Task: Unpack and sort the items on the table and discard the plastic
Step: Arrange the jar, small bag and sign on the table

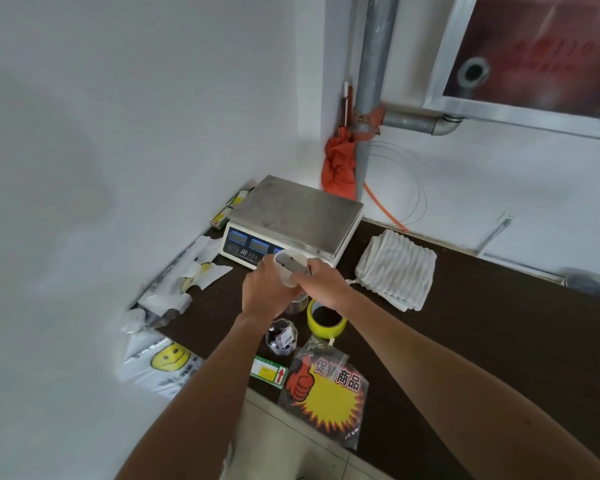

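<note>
Dark table [499, 341] in white-walled corner — scale [291, 216], towel [395, 268], yellow tape [326, 320]. Left hand [262, 292] and right hand [326, 282] both grasp a small whitish item [289, 263] — identity unclear.

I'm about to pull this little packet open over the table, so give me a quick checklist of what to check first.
1. Both hands on the packet: ok, left hand and right hand grip it together.
2. Packet contents known: cannot tell, only a grey part shows.
3. Packet clear of the scale: cannot tell, it is held in front of the display.
4. Space below for dropped parts: not ok, the yellow tape roll and a small bag of parts lie underneath.
5. Place for waste plastic: cannot tell, no bin in view; torn wrappers lie at the table's left edge.
</note>
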